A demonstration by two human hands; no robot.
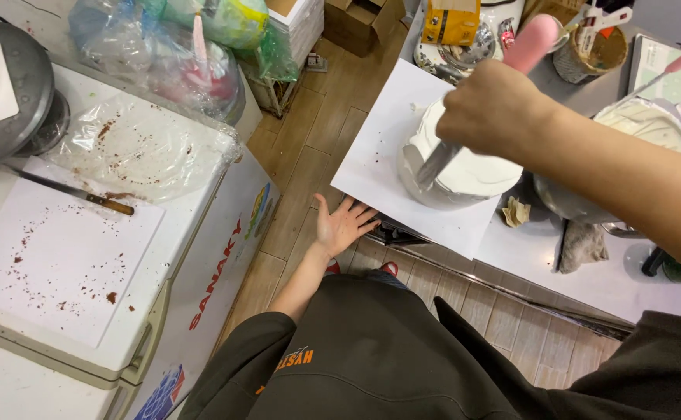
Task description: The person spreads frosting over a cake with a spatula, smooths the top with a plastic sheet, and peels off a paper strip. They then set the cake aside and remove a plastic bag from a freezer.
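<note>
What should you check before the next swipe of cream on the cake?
1. Right hand grips the pink-handled spatula: ok.
2. Spatula blade lies against the side of the cake: ok.
3. Left hand touches the edge of the white board under the cake: ok.
4. Cake sits fully on the board: ok.
5. Cream bowl stands close by: ok.
6. Far side of the cake smooth: cannot tell.

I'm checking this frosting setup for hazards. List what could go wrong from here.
1. The white board under the cake juts past the counter edge, steadied only by the left hand; it could tip.
2. The right hand presses a pink-handled spatula into the cake's side; a slip might gouge the frosting.
3. A knife lies loose on the freezer lid nearby.
</note>
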